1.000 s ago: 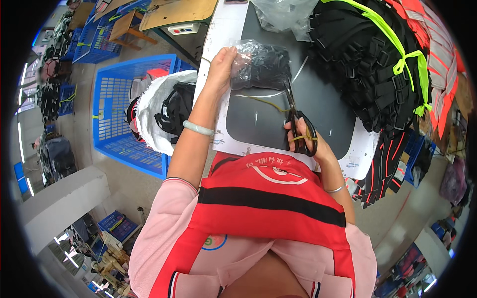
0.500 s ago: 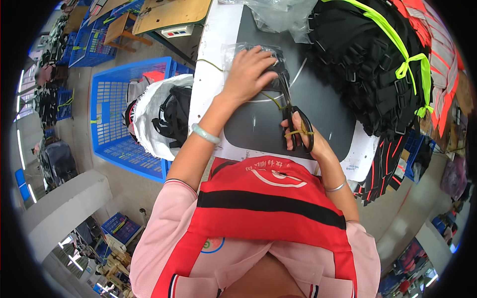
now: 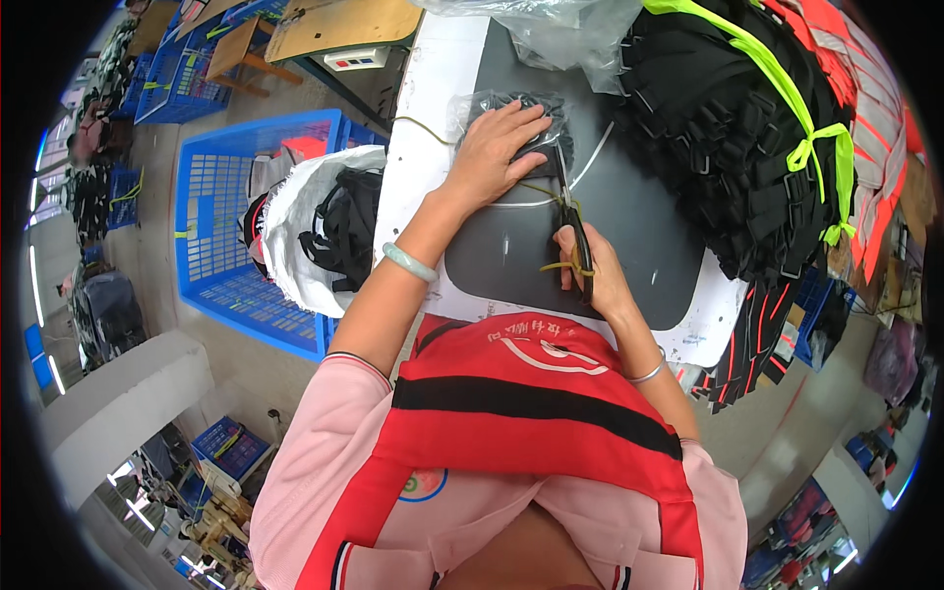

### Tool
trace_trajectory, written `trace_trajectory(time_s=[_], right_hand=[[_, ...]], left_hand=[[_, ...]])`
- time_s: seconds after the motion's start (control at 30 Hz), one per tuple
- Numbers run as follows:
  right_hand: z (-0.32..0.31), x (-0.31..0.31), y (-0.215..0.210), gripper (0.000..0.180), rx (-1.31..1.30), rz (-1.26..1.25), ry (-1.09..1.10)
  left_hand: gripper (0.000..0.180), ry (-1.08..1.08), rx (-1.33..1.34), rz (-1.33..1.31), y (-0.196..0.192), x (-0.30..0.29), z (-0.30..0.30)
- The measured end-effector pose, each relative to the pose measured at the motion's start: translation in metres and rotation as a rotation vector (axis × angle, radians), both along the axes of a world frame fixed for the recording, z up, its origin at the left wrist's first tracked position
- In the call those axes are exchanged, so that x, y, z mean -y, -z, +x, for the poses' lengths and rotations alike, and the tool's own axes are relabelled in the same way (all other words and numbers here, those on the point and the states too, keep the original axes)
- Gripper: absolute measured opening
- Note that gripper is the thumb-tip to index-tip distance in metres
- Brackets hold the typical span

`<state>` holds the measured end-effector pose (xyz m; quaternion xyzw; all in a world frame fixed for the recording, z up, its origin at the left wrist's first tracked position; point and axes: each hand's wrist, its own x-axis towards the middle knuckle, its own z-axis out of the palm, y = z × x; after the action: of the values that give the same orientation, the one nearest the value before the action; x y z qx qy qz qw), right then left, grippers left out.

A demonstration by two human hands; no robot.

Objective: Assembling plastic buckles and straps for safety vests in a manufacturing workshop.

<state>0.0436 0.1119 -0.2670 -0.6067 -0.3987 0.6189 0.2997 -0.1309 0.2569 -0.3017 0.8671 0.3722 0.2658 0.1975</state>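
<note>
My left hand (image 3: 497, 149) lies with its fingers stretched out over a clear plastic bag (image 3: 472, 108) of small black items. The contents are too small to make out. In my right hand (image 3: 602, 275) are black-handled scissors (image 3: 580, 236) with a yellowish cord tied at the handles. Their handles are squeezed together, and the narrow blades point away from me to the bag's right edge, close to my left thumb. Whether the tips touch the plastic I cannot tell. A white strip (image 3: 592, 157) lies beside the blades on the dark grey mat (image 3: 629, 226).
A large bundle of black straps with buckles (image 3: 708, 147), tied with a neon-yellow band (image 3: 811, 118), fills the table's right side. Crumpled clear plastic (image 3: 570, 39) lies at the back. Left of the white table stands a blue crate (image 3: 211, 236) with a white sack (image 3: 285, 236).
The scissors have turned more upright and their handles have come together in my right hand. My left hand stays on the bag, its fingers shifted slightly.
</note>
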Motion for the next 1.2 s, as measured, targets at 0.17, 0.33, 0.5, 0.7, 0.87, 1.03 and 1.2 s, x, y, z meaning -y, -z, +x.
trace_trajectory(time_s=[0.17, 0.33, 0.5, 0.7, 0.87, 1.03, 1.2], right_hand=[[0.003, 0.003, 0.013, 0.043, -0.014, 0.064, 0.020], [0.004, 0.002, 0.005, 0.044, -0.077, 0.059, 0.040], [0.008, -0.001, -0.002, 0.047, -0.037, 0.006, -0.007], [0.002, 0.002, -0.005, 0.049, -0.062, -0.057, 0.029], [-0.002, 0.012, -0.002, 0.048, -0.178, 0.007, 0.084], [0.001, 0.032, -0.011, 0.046, -0.250, 0.021, 0.048], [0.000, 0.047, -0.009, 0.054, -0.389, -0.077, 0.115]], left_hand=[[0.039, -0.066, 0.031, 0.051, -0.012, 0.010, 0.007], [0.012, -0.188, 0.169, 0.161, -0.012, 0.017, 0.019], [0.008, -0.144, 0.136, 0.181, -0.012, 0.017, 0.018], [0.010, -0.066, 0.168, 0.211, -0.011, 0.022, 0.013], [0.012, -0.026, 0.220, 0.212, -0.013, 0.022, 0.007], [0.012, -0.035, 0.306, 0.161, -0.016, 0.028, 0.007], [0.013, -0.058, 0.284, 0.149, -0.013, 0.037, 0.016]])
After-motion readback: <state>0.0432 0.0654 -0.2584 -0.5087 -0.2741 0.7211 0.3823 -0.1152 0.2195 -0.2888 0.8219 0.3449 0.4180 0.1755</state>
